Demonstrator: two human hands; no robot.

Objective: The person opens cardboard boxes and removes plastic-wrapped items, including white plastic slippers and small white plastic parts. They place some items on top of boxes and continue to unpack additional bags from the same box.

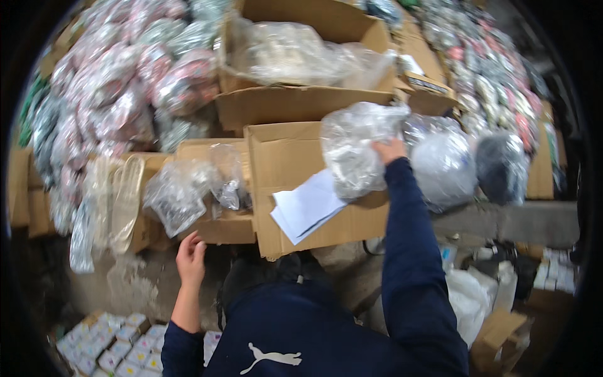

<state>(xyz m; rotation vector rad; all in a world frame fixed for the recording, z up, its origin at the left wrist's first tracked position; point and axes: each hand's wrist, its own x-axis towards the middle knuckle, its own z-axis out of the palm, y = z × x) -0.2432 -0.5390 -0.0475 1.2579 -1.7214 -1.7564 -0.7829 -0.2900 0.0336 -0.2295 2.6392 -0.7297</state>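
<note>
Your navy sweatshirt [326, 327] with its white print fills the foreground; beyond it, your right hand [391, 151] touches a crumpled clear plastic bag [353, 154], over the right part of a brown cardboard panel [282, 160], beside white paper sheets [306, 207]; whether those fingers grip it, I cannot tell; your left hand [191, 259], fingers loosely curled, hangs near a 2nd clear bag [178, 196].

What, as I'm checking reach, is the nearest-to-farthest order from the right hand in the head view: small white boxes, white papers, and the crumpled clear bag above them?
1. Crumpled clear bag: right at the right hand, by its fingers.
2. White papers: lower left of that hand, on the cardboard.
3. Small white boxes: far lower left.
</note>
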